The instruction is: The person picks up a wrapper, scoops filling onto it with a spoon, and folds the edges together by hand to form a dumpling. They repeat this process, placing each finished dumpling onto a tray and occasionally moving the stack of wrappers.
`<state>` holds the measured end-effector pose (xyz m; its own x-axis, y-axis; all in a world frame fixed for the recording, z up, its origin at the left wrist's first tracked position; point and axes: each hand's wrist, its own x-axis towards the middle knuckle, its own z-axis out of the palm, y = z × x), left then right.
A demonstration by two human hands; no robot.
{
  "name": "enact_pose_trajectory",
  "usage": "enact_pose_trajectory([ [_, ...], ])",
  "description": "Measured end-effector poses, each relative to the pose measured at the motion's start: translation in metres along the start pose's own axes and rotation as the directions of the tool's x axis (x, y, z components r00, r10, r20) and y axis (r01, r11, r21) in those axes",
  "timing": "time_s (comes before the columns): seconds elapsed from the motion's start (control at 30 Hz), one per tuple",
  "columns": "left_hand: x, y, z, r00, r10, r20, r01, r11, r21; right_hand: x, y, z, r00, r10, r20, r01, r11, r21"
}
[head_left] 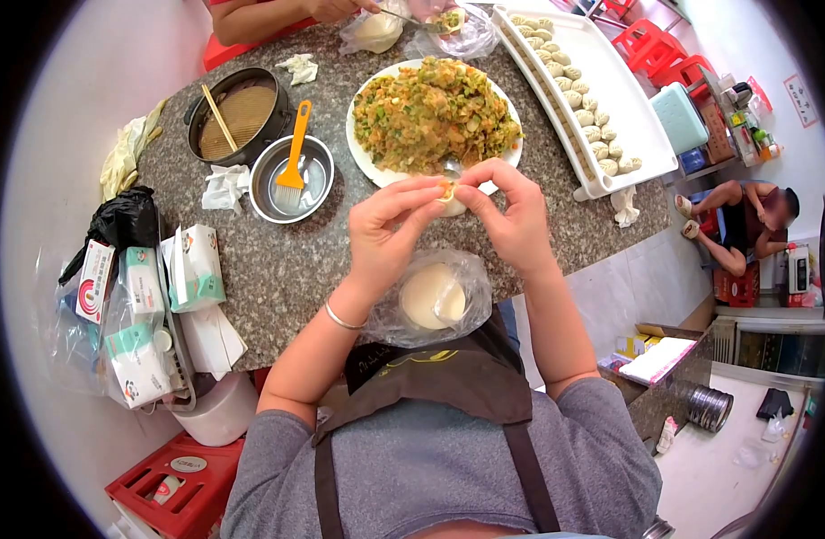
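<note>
Between my two hands, just in front of the heaped filling, is a small filled dumpling point(452, 206) with a bit of orange filling showing at its top. My left hand point(390, 229) pinches its left side with fingers and thumb. On the other side, my right hand point(509, 216) holds its edge between thumb and fingers. Chopped green and orange filling point(435, 112) is piled on a white plate point(363, 160) behind the hands. Nearer my body, pale dough point(430, 295) lies in a clear plastic bag point(475, 283).
A white tray point(641, 117) with several pleated dumplings stands right. Left are a metal bowl point(262, 205) with an orange brush point(297, 144), a round pan point(197, 135) with chopsticks, and tissue packs point(197, 265). Across the table, a co-worker's hands point(336, 9) hold a utensil; another person point(745, 220) sits far right.
</note>
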<state>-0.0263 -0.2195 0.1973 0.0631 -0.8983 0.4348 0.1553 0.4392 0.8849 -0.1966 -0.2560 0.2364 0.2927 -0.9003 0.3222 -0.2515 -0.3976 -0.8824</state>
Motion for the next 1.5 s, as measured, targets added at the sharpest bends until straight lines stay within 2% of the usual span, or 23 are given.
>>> enact_pose_trajectory([
  [0.03, -0.001, 0.000, 0.000, 1.000, 0.001, 0.001, -0.001, 1.000, 0.000, -0.001, -0.001, 0.002, 0.999, -0.041, -0.036, 0.039, 0.998, -0.047],
  [0.07, -0.003, 0.001, 0.001, 0.995, -0.083, -0.050, 0.082, 0.997, -0.008, -0.002, 0.000, 0.002, 0.998, -0.041, -0.036, 0.039, 0.998, -0.047],
  [0.1, -0.004, 0.001, 0.000, 0.981, -0.165, -0.100, 0.163, 0.986, -0.020, -0.002, 0.001, 0.002, 0.987, -0.159, -0.032, 0.152, 0.974, -0.166],
  [0.13, -0.004, 0.001, 0.000, 0.981, -0.162, -0.102, 0.161, 0.987, -0.019, -0.001, 0.002, 0.003, 0.961, -0.276, -0.013, 0.261, 0.924, -0.280],
  [0.23, -0.001, 0.002, 0.001, 0.982, -0.153, -0.113, 0.154, 0.988, 0.001, -0.003, 0.003, 0.005, 0.959, -0.278, -0.057, 0.245, 0.912, -0.328],
  [0.27, -0.001, 0.002, 0.004, 0.982, -0.143, -0.124, 0.135, 0.989, -0.067, -0.003, 0.004, 0.005, 0.958, -0.279, -0.059, 0.245, 0.911, -0.332],
  [0.33, 0.001, 0.002, 0.006, 0.982, -0.134, -0.135, 0.115, 0.984, -0.137, -0.002, 0.005, 0.004, 0.983, -0.127, -0.135, 0.110, 0.986, -0.128],
  [0.37, 0.001, 0.002, 0.005, 0.988, -0.097, -0.118, 0.083, 0.990, -0.118, -0.001, 0.003, 0.000, 0.983, -0.127, -0.135, 0.109, 0.986, -0.129],
  [0.43, 0.001, 0.004, 0.004, 0.993, -0.058, -0.101, 0.048, 0.994, -0.099, 0.004, -0.003, -0.010, 0.987, 0.131, 0.088, -0.134, 0.991, 0.026],
  [0.57, -0.003, 0.008, -0.004, 0.999, -0.049, -0.017, 0.052, 0.947, 0.316, 0.004, -0.004, -0.007, 0.998, -0.033, 0.053, 0.037, 0.996, -0.078],
  [0.63, -0.003, -0.001, -0.002, 0.994, -0.074, -0.086, 0.089, 0.978, 0.188, 0.003, -0.004, -0.001, 0.998, -0.069, -0.001, 0.068, 0.994, -0.090],
  [0.7, -0.003, 0.006, 0.000, 0.974, -0.182, -0.134, 0.193, 0.978, 0.078, 0.005, -0.006, 0.003, 0.985, -0.173, -0.019, 0.168, 0.972, -0.163],
  [0.77, -0.005, 0.002, -0.001, 0.961, -0.227, -0.156, 0.221, 0.974, -0.056, 0.006, -0.009, 0.003, 0.973, -0.231, -0.021, 0.223, 0.957, -0.185],
  [0.83, 0.000, 0.005, 0.002, 0.972, -0.178, -0.153, 0.170, 0.983, -0.066, 0.008, -0.012, 0.003, 0.954, -0.299, 0.031, 0.297, 0.925, -0.236],
  [0.9, 0.002, 0.006, 0.003, 0.970, -0.185, -0.158, 0.174, 0.981, -0.082, 0.009, -0.008, 0.004, 0.956, -0.293, 0.019, 0.290, 0.929, -0.229],
  [0.97, 0.001, 0.002, 0.002, 0.951, -0.270, -0.151, 0.240, 0.953, -0.187, 0.007, -0.005, 0.005, 0.961, -0.263, -0.084, 0.239, 0.945, -0.224],
  [1.03, 0.001, 0.005, -0.001, 0.955, -0.278, -0.100, 0.266, 0.956, -0.124, 0.007, -0.004, 0.001, 0.994, -0.098, -0.059, 0.091, 0.990, -0.110],
  [1.07, 0.001, 0.005, -0.001, 0.964, -0.250, -0.088, 0.237, 0.962, -0.132, 0.008, -0.003, -0.004, 1.000, 0.012, 0.026, -0.011, 1.000, -0.029],
  [1.13, 0.001, 0.005, 0.001, 0.978, -0.192, -0.080, 0.190, 0.981, -0.041, 0.011, -0.004, -0.011, 0.997, 0.000, 0.079, 0.005, 0.999, -0.054],
  [1.2, 0.000, 0.002, 0.002, 0.991, -0.120, -0.061, 0.116, 0.991, -0.072, 0.011, -0.009, -0.011, 0.994, -0.058, 0.097, 0.062, 0.998, -0.033],
  [1.23, 0.000, 0.001, 0.002, 0.996, -0.077, -0.053, 0.073, 0.994, -0.087, 0.009, -0.010, -0.010, 0.994, -0.025, 0.103, 0.028, 0.999, -0.027],
  [1.33, -0.001, -0.002, 0.002, 0.993, -0.090, -0.071, 0.081, 0.989, -0.122, 0.008, -0.006, -0.002, 0.987, -0.162, 0.005, 0.161, 0.978, -0.129],
  [1.5, 0.000, -0.003, -0.001, 0.981, -0.114, -0.159, 0.100, 0.990, -0.095, 0.009, -0.012, 0.002, 0.972, -0.234, 0.034, 0.236, 0.951, -0.201],
])
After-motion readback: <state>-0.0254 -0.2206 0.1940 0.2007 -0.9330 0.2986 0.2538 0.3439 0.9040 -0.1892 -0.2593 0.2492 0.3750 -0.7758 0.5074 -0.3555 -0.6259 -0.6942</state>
